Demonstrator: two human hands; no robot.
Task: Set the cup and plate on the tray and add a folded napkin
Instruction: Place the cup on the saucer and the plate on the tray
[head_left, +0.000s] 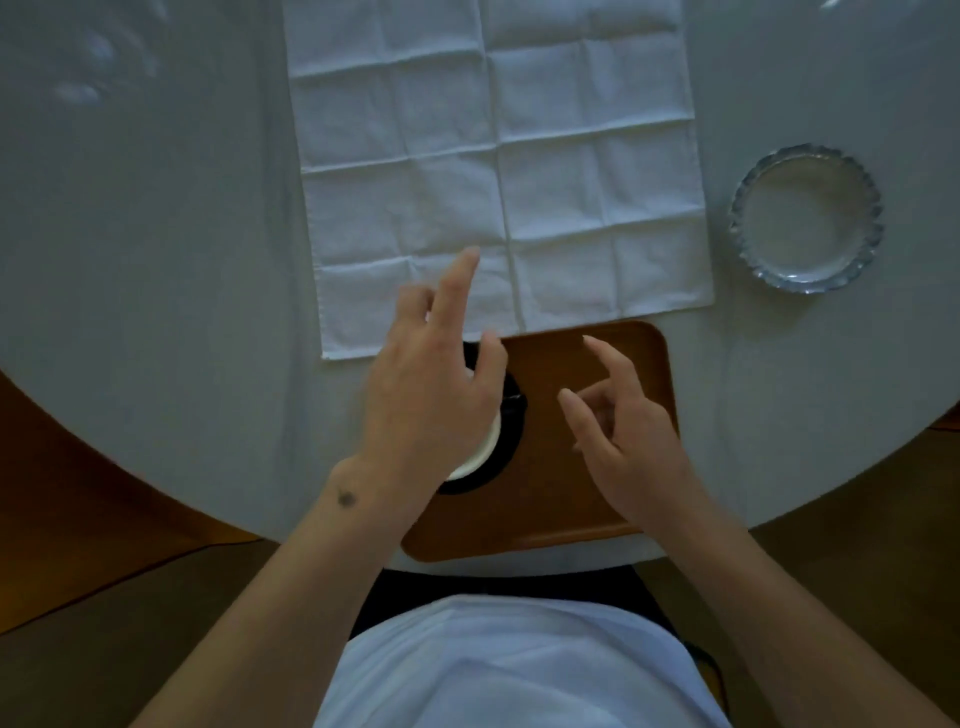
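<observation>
Nearest the camera, a pale blue shirt (514, 670) fills the bottom of the view, and two bare forearms reach from it over the near edge of the round white tabletop (145, 270). At that near edge lies a brown wooden tray with rounded corners (587, 364). On the tray's left part stands a white cup with a dark outside (491, 441), mostly hidden under the left hand (431, 400). Its grip is spread, fingers fanned above the cup; whether the palm touches the rim cannot be told. The right hand (631, 441) hovers over the tray's right part, fingers loosely curled and apart, holding nothing. Just beyond the tray's far edge a white creased cloth napkin (498, 171) lies flat and unfolded, running toward the far edge. Near the right edge sits a clear scalloped glass plate (806, 218), well apart from the tray.
</observation>
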